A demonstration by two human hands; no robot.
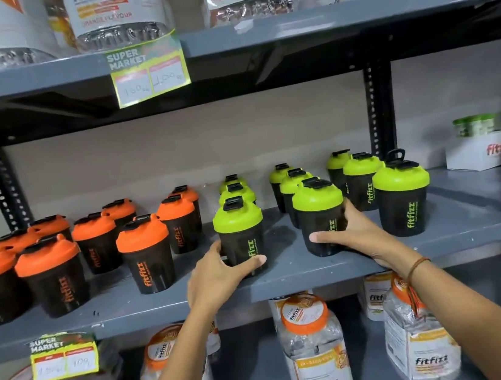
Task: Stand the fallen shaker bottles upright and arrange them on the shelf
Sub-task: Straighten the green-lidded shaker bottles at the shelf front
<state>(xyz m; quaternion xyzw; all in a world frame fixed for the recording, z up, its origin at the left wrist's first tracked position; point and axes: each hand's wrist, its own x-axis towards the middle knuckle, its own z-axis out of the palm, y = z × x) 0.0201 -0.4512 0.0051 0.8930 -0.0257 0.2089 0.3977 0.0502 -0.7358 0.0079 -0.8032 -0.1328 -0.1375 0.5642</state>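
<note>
So both hands are working the middle shelf point(286, 276) at once here. The left hand point(219, 273) is wrapping around the base of a green-lidded shaker point(240, 236), thumb across the front, fingers curling behind it. The right hand point(349, 234) is clamping a second green-lidded shaker point(321, 217) the same way, thumb pointing left across the lower body and the other fingers around the right side. Both bottles are standing upright near the front edge of the shelf, with a bare gap of shelf sitting between the hands.

Behind each hand, more green lids are lining up in a row point(236, 191) running toward the back wall. Just past the right hand, another green shaker point(402, 198) is standing upright at the front, with two more behind it, not touched by anything. Off to the left of the left hand, a cluster of orange-lidded shakers point(96, 242) is standing upright too, the nearest one point(146, 254) just beside the left wrist side but apart from it.

A thin band point(416, 265) is sitting on the right wrist. Below the arms, big clear jars point(315, 350) are filling the lower shelf.
</note>
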